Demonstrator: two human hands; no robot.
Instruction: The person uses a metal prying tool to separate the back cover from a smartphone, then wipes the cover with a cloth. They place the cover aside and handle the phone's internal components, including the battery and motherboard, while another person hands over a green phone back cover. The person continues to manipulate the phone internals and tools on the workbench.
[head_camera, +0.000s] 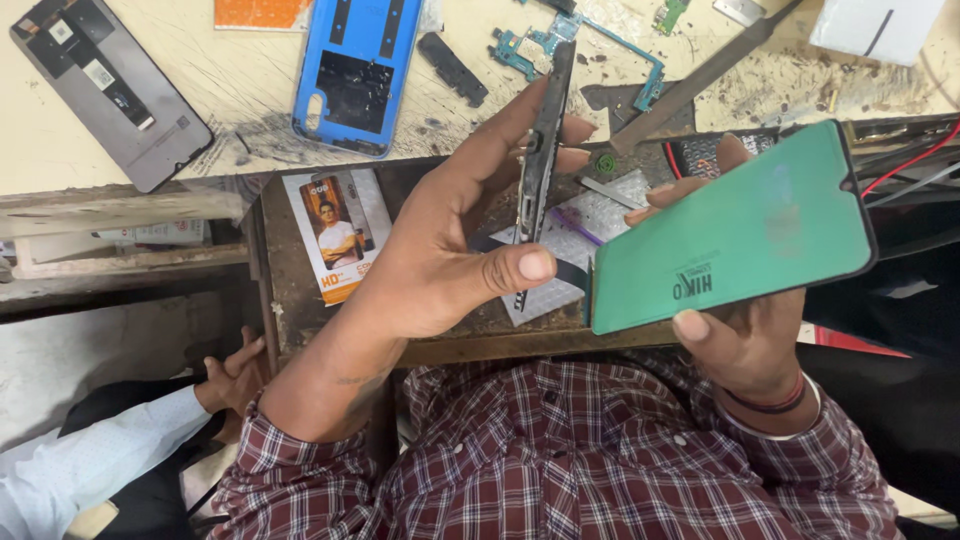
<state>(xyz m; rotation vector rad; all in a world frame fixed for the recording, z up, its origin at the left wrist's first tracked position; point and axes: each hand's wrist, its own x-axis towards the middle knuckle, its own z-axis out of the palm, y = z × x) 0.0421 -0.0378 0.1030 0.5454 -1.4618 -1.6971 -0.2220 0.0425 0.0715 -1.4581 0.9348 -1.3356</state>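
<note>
The left hand (440, 250) pinches a dark phone frame (541, 165) edge-on, its long axis running away from the person, over the worktop's near edge. The right hand (740, 330) grips a green-covered phone screen (735, 230), tilted, long axis left-right, just beside the frame.

Green-filmed phone screen (735, 230) held tilted beside a dark, edge-on phone frame (541, 165).

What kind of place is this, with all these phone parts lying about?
Most likely a small phone repair bench. The left hand holds a phone frame edge-on, the right hand holds a green-filmed screen panel, and a blue back cover and small circuit boards lie on the scuffed worktop.
</note>
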